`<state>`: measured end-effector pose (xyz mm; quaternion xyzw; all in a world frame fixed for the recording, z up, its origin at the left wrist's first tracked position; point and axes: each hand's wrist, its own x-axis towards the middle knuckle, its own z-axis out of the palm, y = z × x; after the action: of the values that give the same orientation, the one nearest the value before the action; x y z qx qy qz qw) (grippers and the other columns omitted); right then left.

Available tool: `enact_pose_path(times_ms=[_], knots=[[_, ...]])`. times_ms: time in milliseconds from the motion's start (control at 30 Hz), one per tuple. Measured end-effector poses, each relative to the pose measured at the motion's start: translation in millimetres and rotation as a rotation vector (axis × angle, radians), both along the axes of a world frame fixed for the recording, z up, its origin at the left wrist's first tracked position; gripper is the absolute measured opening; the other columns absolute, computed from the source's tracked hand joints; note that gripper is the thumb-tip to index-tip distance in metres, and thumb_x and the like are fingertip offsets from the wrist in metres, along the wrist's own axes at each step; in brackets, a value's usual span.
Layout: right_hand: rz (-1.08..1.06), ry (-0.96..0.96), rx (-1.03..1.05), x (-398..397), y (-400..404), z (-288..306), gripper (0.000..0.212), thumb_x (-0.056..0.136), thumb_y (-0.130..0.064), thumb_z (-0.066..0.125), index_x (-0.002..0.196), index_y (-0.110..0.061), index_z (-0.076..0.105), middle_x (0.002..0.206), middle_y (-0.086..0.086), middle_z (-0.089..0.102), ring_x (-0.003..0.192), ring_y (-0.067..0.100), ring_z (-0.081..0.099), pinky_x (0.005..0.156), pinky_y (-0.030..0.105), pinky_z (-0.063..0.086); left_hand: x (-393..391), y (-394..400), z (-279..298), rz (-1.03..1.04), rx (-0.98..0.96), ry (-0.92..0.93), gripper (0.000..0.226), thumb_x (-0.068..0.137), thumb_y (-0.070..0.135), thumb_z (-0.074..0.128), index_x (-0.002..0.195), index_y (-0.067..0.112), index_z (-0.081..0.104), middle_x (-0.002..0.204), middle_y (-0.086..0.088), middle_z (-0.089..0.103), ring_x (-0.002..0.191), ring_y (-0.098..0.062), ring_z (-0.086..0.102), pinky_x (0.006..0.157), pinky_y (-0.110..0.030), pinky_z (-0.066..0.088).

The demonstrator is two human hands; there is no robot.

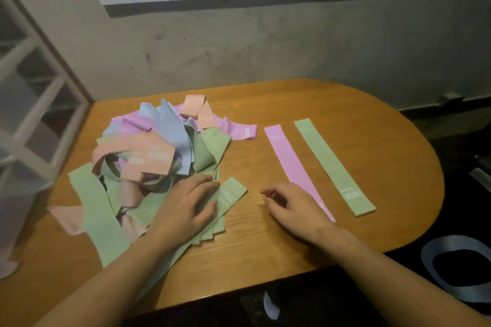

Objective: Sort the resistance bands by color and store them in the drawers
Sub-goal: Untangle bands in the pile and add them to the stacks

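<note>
Resistance bands in a mixed pastel heap (159, 156) cover the oval wooden table (372, 119) (left side); left hand (186, 204) presses flat on green ones, right hand (289, 204) hovers loosely curled beside a flat pink band (289, 162) and flat green band (332, 164).

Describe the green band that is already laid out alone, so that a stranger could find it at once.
Start at the wooden table and look to its right half, away from the mixed pile. Two bands lie there flat and straight, side by side. The green band is the outer one, to the right of the pink band, and neither hand touches it.

One head cam, looks fwd/down, close over table (292, 233)
</note>
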<state>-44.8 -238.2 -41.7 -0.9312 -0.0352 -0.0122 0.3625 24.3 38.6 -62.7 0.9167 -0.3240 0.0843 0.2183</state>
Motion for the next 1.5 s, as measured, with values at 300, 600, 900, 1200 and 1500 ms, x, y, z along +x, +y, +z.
enact_pose_path(times_ms=[300, 600, 900, 1200, 1500], knots=[[-0.157, 0.124, -0.047, 39, 54, 3, 0.045, 0.093, -0.048, 0.06, 0.137, -0.035, 0.056, 0.121, -0.015, 0.059, 0.118, 0.008, 0.05, 0.104, 0.036, 0.043, -2, 2, 1, 0.031, -0.045, 0.033, 0.038, 0.093, 0.043, 0.056, 0.121, 0.021, 0.068, 0.128, 0.006, 0.061, 0.116, -0.012, 0.055, 0.1, -0.032, 0.043], [-0.166, 0.036, 0.089, 36, 49, -15, 0.008, 0.093, -0.041, 0.066, 0.097, -0.037, 0.071, 0.094, -0.02, 0.062, 0.095, 0.0, 0.053, 0.093, 0.039, 0.048, -3, 4, 3, 0.021, -0.044, 0.037, 0.035, 0.093, 0.046, 0.055, 0.12, 0.026, 0.067, 0.128, 0.008, 0.06, 0.116, -0.009, 0.053, 0.1, -0.031, 0.042], [-0.248, 0.021, 0.668, 29, 45, -11, 0.011, 0.099, -0.015, 0.061, 0.104, -0.024, 0.066, 0.1, -0.005, 0.07, 0.097, 0.01, 0.066, 0.085, 0.027, 0.055, -7, -14, 20, 0.027, -0.131, 0.273, 0.043, 0.087, 0.058, 0.05, 0.117, 0.032, 0.066, 0.13, 0.017, 0.057, 0.123, -0.001, 0.047, 0.106, -0.03, 0.039], [-0.298, 0.04, 0.873, 28, 37, 3, 0.013, 0.1, -0.013, 0.059, 0.107, -0.018, 0.068, 0.103, -0.001, 0.072, 0.094, 0.006, 0.067, 0.076, 0.02, 0.054, -20, -43, 37, 0.05, -0.373, 0.683, 0.018, 0.098, 0.022, 0.063, 0.112, 0.031, 0.069, 0.099, 0.009, 0.071, 0.088, -0.007, 0.066, 0.08, -0.027, 0.053], [-0.255, 0.4, 1.245, 23, 36, 22, 0.044, 0.093, -0.043, 0.065, 0.131, -0.025, 0.052, 0.117, 0.009, 0.073, 0.095, 0.021, 0.066, 0.08, 0.036, 0.048, -33, -58, 58, 0.288, -0.93, 1.129, 0.012, 0.101, 0.018, 0.058, 0.106, 0.007, 0.058, 0.091, -0.023, 0.071, 0.072, -0.03, 0.066, 0.064, -0.036, 0.055]])
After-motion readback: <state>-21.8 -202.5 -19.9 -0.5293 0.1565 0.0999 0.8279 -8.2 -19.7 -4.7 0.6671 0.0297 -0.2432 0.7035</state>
